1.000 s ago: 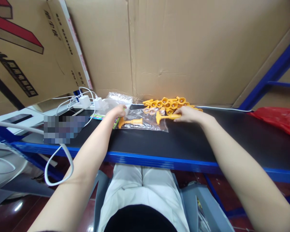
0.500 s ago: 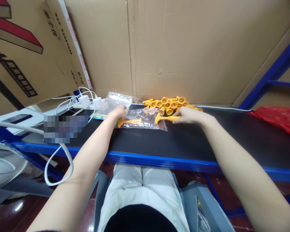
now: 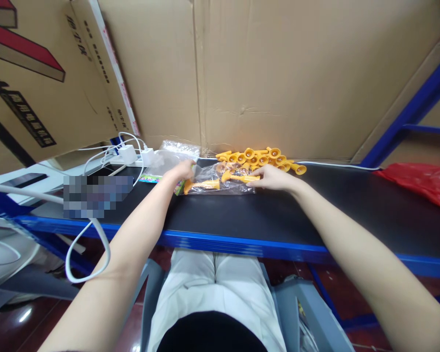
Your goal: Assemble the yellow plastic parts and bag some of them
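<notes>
Orange toy (image 3: 238, 178) lies pinched in the right hand (image 3: 273, 177), long axis running left-right along the shelf (image 3: 278, 215), flared end pointing left into the mouth of the clear bag (image 3: 220, 182), just in front of the pile of orange toys (image 3: 258, 157). Left hand (image 3: 181, 171) is closed on the bag's left edge, holding it down; a second orange piece (image 3: 202, 185) already sits inside, parallel, nearer the left hand. Beyond the bag: spare bags (image 3: 176, 149) and white chargers (image 3: 132, 154) to its left, cardboard (image 3: 278, 73) behind, red bag (image 3: 421, 181) well apart at right.
</notes>
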{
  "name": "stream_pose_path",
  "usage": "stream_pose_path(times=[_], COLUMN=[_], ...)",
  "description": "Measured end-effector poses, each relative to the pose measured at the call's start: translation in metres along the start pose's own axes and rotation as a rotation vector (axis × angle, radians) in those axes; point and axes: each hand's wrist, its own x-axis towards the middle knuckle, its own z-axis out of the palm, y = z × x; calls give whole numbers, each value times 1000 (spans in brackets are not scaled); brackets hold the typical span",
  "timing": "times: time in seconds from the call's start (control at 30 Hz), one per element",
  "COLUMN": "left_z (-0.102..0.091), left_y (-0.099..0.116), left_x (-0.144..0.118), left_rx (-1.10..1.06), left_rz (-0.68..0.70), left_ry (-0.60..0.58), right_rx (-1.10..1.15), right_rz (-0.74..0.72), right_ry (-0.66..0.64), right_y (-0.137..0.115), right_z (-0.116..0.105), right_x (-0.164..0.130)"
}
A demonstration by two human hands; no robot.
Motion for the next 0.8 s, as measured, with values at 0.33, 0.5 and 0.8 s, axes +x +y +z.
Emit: stream_pose_path(times=[0.33,0.5,0.8], left_z=[0,-2,0], left_y=[4,10,8], left_x=[-6,-10,-8], left_rx=[114,103,143], left_rz=[38,56,65], left_ry=[10,-10,126], right_rx=[62,124,196], right_rz=[10,-41,-48], right_ry=[67,16,40], right_y=[-5,-11,-7], right_z=[3,10,10], right_x=[0,0,0])
